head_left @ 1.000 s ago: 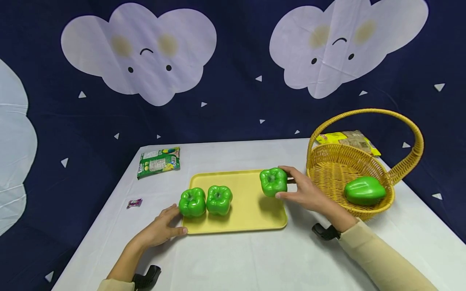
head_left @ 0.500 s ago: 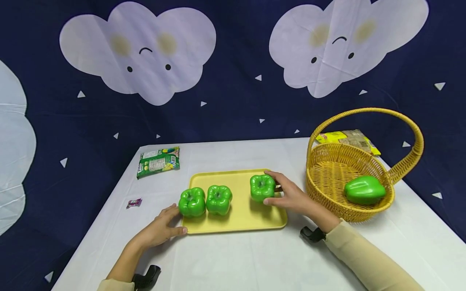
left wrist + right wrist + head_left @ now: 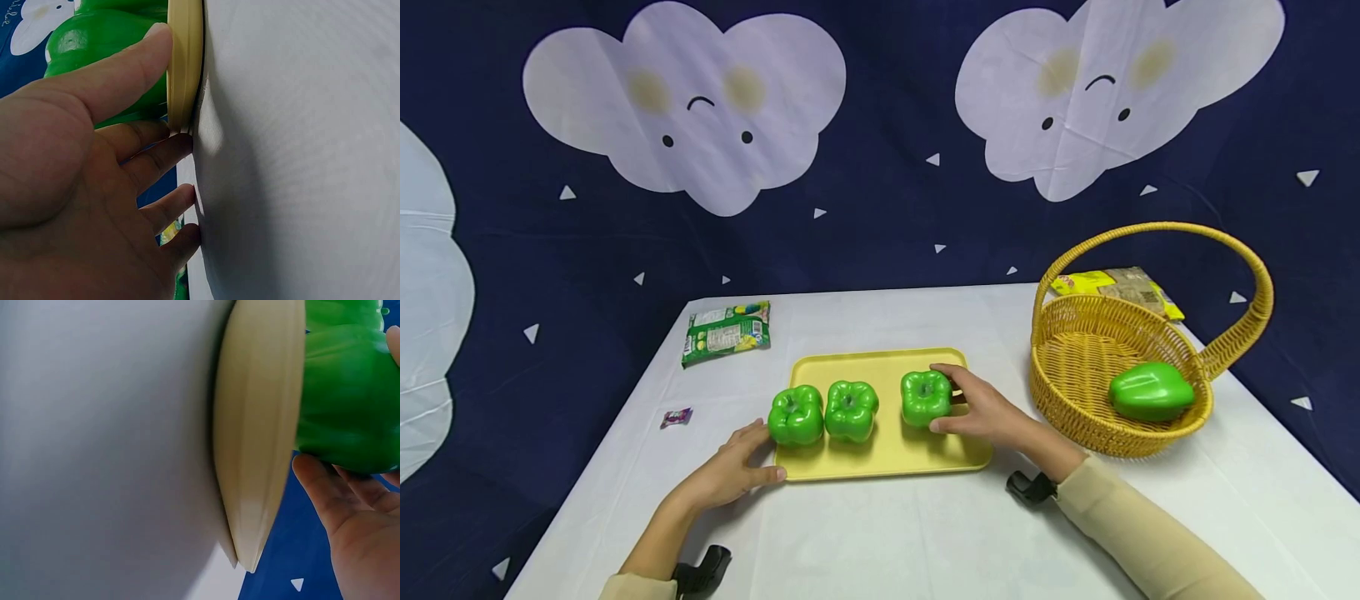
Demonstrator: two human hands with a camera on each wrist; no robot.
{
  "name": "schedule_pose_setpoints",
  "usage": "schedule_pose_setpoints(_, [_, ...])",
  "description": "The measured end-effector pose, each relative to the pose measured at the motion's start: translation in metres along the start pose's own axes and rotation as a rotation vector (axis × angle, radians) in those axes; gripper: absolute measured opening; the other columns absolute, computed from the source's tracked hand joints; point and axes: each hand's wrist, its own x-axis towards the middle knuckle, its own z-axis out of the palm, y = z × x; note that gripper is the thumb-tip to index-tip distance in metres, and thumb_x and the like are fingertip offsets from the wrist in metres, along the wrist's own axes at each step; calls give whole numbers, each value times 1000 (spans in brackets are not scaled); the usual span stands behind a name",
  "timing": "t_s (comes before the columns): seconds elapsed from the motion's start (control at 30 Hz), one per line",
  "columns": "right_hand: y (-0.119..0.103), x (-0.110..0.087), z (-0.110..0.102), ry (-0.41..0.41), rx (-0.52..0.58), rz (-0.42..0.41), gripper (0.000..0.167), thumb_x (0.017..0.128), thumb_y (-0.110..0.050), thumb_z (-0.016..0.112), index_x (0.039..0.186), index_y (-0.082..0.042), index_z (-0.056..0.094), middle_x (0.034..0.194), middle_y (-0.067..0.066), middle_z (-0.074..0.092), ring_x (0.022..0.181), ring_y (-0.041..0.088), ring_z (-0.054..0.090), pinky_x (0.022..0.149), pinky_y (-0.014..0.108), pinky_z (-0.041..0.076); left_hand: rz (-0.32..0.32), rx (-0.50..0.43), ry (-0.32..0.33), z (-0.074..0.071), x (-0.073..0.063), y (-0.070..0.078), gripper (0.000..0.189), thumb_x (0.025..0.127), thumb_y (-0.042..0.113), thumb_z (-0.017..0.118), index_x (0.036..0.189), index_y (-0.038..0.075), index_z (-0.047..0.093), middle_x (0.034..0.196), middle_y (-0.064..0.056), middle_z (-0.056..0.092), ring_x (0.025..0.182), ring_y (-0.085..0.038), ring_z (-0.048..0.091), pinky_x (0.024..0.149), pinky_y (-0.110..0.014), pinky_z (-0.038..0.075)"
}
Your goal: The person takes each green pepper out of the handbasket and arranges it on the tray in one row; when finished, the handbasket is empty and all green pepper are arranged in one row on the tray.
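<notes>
My right hand (image 3: 977, 410) holds a green bell pepper (image 3: 925, 398) between thumb and fingers, over the right half of the yellow tray (image 3: 887, 462). In the right wrist view that bell pepper (image 3: 350, 400) sits close by the tray's edge, fingers against its side. Two more green bell peppers stand side by side on the tray: the left pepper (image 3: 796, 415) and the middle pepper (image 3: 852, 411). At the tray's left front corner rests my left hand (image 3: 726, 472), fingers spread and fairly straight. Its thumb (image 3: 134, 65) touches the tray rim in the left wrist view.
A yellow wicker basket (image 3: 1067, 421) with a tall handle stands right of the tray, one green pepper (image 3: 1152, 392) lying in it. Behind it lies a yellow packet (image 3: 1123, 287). At the left are a green packet (image 3: 727, 333) and a small purple candy (image 3: 676, 417).
My right hand has carried the bell pepper leftward and down, from the tray's right edge towards the two other peppers. My left hand has stayed in place.
</notes>
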Motion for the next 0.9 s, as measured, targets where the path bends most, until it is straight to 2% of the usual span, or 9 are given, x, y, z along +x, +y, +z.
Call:
schedule_pose_setpoints(0.27, [-4, 4, 4, -41, 28, 42, 86, 75, -32, 79, 144, -13, 31, 132, 8, 53, 118, 25, 56, 98, 38, 50, -4, 8, -2, 0, 1, 0, 75, 80, 36, 72, 142, 5, 41, 150, -26, 30, 142, -48, 13, 109, -71, 9])
schedule_pose_setpoints(0.6, [-6, 6, 11, -94, 49, 42, 87, 77, -36, 77, 145, -13, 29, 133, 9, 53, 119, 25, 55, 99, 37, 49, 4, 6, -1, 0, -1, -1, 74, 80, 36, 72, 141, 6, 42, 150, -25, 32, 142, -47, 14, 108, -72, 10])
schedule_pose_setpoints(0.9, [-9, 7, 15, -103, 55, 50, 87, 77, -38, 76, 146, -15, 28, 133, 8, 53, 119, 25, 55, 98, 37, 50, 5, 11, 6, 0, 0, -1, 73, 80, 36, 71, 140, 5, 43, 149, -26, 32, 141, -48, 14, 108, -72, 9])
